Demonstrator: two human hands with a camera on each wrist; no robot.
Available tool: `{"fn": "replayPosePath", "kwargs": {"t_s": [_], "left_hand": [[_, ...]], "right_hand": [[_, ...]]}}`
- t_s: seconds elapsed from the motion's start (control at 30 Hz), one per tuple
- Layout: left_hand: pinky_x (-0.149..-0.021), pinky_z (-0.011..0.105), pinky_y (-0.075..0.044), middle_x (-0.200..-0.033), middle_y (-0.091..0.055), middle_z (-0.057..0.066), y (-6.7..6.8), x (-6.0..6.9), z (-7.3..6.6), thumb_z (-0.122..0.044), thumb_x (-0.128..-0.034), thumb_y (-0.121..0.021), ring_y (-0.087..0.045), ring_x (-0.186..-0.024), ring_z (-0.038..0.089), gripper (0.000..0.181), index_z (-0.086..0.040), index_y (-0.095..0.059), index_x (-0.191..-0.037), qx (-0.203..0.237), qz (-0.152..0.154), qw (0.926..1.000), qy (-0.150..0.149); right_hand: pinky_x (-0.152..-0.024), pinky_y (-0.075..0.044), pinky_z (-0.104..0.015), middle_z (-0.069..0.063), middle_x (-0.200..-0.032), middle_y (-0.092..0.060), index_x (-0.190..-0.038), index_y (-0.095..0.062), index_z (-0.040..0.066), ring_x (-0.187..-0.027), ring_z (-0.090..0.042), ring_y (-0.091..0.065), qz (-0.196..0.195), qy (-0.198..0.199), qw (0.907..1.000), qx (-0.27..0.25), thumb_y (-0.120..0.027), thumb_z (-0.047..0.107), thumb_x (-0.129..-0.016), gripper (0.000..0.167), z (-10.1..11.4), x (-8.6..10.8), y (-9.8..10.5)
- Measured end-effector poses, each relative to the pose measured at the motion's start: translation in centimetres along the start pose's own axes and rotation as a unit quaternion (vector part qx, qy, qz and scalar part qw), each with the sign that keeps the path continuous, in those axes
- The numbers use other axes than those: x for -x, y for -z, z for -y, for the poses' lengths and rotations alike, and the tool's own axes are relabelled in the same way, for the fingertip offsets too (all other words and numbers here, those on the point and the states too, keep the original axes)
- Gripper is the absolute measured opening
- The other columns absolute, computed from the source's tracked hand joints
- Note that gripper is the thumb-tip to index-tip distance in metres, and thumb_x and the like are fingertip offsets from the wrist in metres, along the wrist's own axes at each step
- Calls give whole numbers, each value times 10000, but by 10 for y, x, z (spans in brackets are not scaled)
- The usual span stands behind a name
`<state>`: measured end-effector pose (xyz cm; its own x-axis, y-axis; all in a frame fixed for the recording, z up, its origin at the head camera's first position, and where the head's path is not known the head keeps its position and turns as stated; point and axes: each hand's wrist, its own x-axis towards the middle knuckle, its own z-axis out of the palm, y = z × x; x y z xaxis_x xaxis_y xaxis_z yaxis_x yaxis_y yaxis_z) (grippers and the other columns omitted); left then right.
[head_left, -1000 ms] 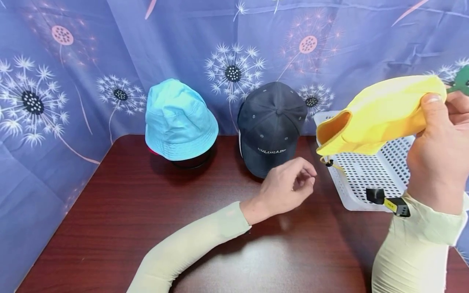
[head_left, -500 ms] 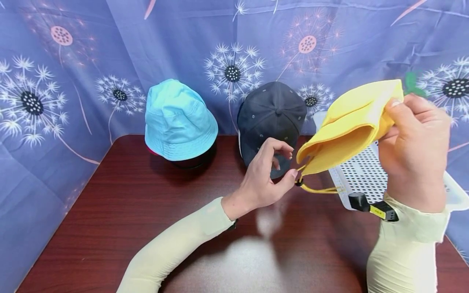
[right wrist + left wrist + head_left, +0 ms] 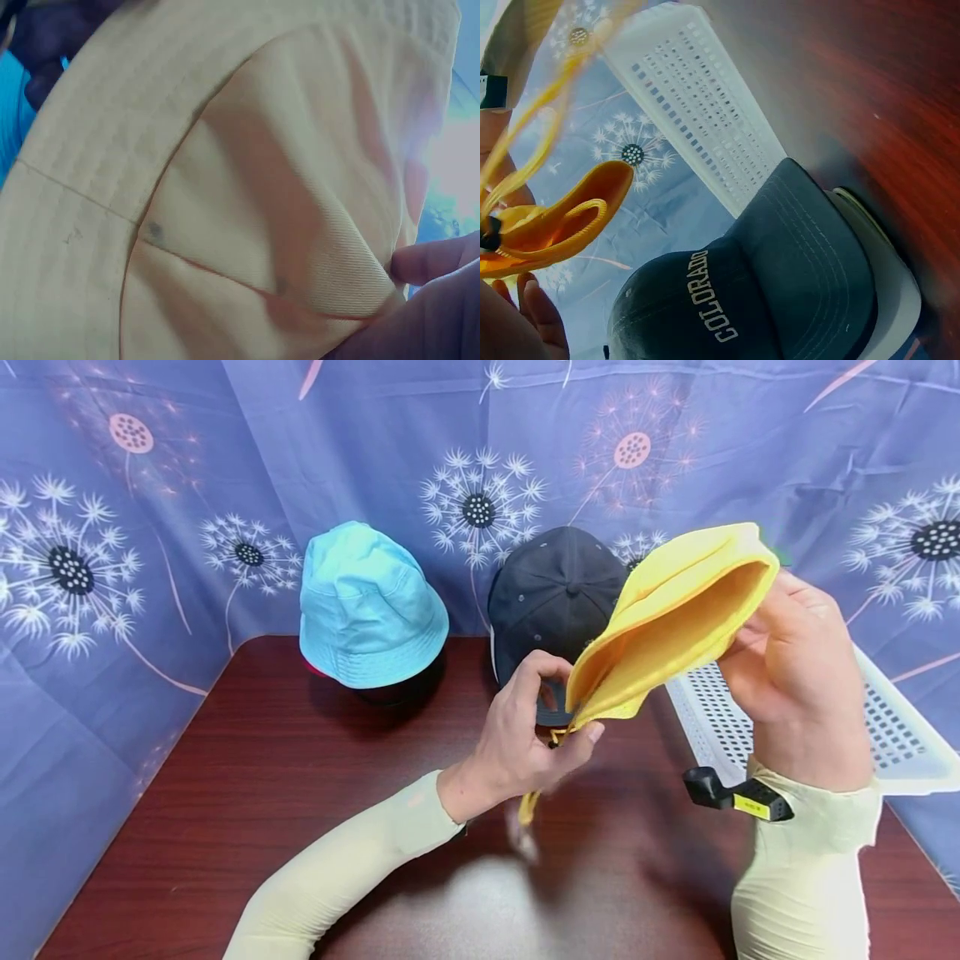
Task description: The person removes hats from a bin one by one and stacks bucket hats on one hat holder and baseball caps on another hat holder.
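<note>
A yellow bucket hat (image 3: 675,618) is held in the air, its opening turned toward the head camera. My right hand (image 3: 802,668) grips its crown, fingers partly hidden behind the cloth; a bit of green shows there. My left hand (image 3: 517,727) has thumb and fingers on either side of the brim's lower left corner, by the dark toggle (image 3: 490,232). The yellow chin cord (image 3: 528,807) hangs below that hand. In the right wrist view the stitched brim (image 3: 82,150) and creased crown fill most of the picture, with the right fingers (image 3: 435,259) at the crown.
A dark cap (image 3: 566,577) lettered COLORADO stands behind the left hand, a light brim under its own. Farther left is a light blue bucket hat (image 3: 367,610) over another hat with some red. A white perforated basket (image 3: 900,727) sits right on the brown table (image 3: 300,810).
My right hand has brought the yellow hat leftward, turning its opening toward the camera. My left hand has moved slightly left and now meets the brim; the cord hangs beneath it.
</note>
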<state>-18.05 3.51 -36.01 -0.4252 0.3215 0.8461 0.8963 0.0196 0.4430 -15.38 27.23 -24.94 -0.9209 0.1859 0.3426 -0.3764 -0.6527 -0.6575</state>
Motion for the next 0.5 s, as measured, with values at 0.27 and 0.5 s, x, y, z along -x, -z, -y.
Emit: {"fn": "replayPosePath", "kwargs": {"t_s": [0.27, 0.5], "left_hand": [[-726, 269, -557, -946, -608, 69, 9, -7, -3, -274, -1019, -660, -594, -841, 158, 260, -30, -585, -1070, 103, -663, 9963, -538], [-625, 256, -498, -860, -595, 80, 21, -14, -13, -267, -1041, -611, -553, -735, 142, 269, 0, -621, -1005, 75, -982, 9925, -722]], "right_hand": [[-770, -625, -345, -206, -1021, -740, -1190, -690, -171, -873, -277, -733, 474, -475, 9977, 56, -468, -69, -1080, 268, -7, 2, -2], [-836, -639, -374, -224, -1137, -712, -1255, -634, -181, -960, -293, -765, 595, -385, 9947, 750, -532, -68, -1060, 248, -10, 1, 0]]}}
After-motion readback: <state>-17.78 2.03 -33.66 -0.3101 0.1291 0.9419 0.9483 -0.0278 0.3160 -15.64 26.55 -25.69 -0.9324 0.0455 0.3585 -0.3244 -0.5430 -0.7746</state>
